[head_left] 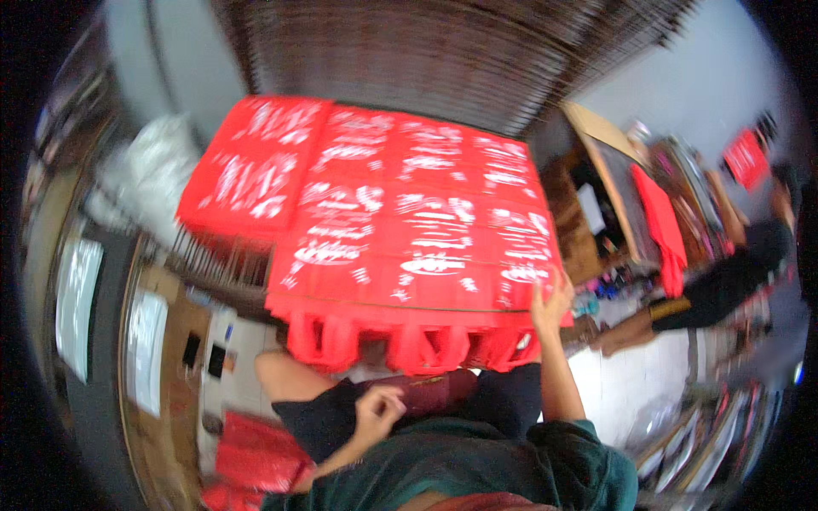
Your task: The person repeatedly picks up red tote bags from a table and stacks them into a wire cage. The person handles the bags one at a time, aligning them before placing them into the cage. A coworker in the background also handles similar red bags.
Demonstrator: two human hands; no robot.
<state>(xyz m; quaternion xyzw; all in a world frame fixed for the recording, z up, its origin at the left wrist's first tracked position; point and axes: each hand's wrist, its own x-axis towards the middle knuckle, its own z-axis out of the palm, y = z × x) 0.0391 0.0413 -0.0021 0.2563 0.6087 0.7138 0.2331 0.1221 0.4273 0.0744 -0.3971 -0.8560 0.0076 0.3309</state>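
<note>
Red bags (383,213) with white print lie in rows across a wide surface in front of me. Their red handles (426,349) hang over the near edge, above my lap. My right hand (552,305) rests at the near right corner of the bags, fingers stretched along the edge and touching the red fabric. Over my lap, just below the hanging handles, my left hand (379,416) is closed with its fingers curled. Whatever it may hold is too small and blurred to make out.
At the left stand white plastic sacks (153,170); a red pile (260,456) lies on the floor at lower left. A slatted dark screen (392,51) closes off the back. To the right are a wooden table (609,170), draped red cloth (660,226) and another person (724,289).
</note>
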